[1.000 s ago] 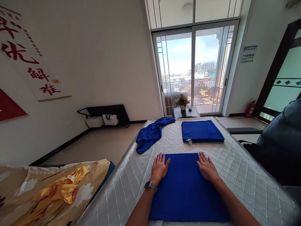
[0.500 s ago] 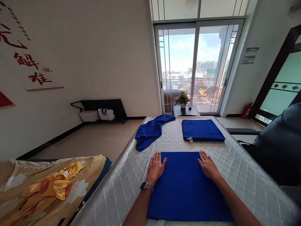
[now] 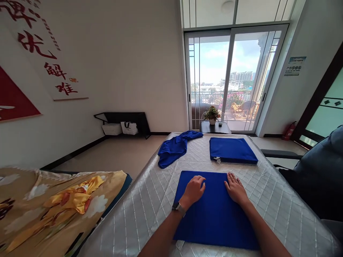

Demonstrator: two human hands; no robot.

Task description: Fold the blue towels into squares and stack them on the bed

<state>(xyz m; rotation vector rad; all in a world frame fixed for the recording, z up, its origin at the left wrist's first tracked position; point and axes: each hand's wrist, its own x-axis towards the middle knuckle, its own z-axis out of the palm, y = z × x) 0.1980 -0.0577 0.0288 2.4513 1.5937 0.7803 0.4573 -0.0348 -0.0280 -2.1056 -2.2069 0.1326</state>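
A flat blue cloth, folded into a rectangle, lies before me on a silvery quilted mattress. Over its upper left part is my left hand, fingers bent and slightly apart, with nothing visible in it; whether it touches the cloth I cannot tell. My right hand rests flat at the cloth's upper right edge, fingers stretched out. Farther back on the right sits a folded blue stack with a white tag at its near edge. A crumpled blue cloth lies at the back left.
To the left is a bed with a patterned tan cover. A dark chair stands on the right. Beyond the mattress, a potted plant sits on a small table before the sliding glass door.
My left hand has moved right, from the cloth's left edge onto or over its upper part, and its fingers have bent. My right hand stays at the right edge. The view has turned slightly left.
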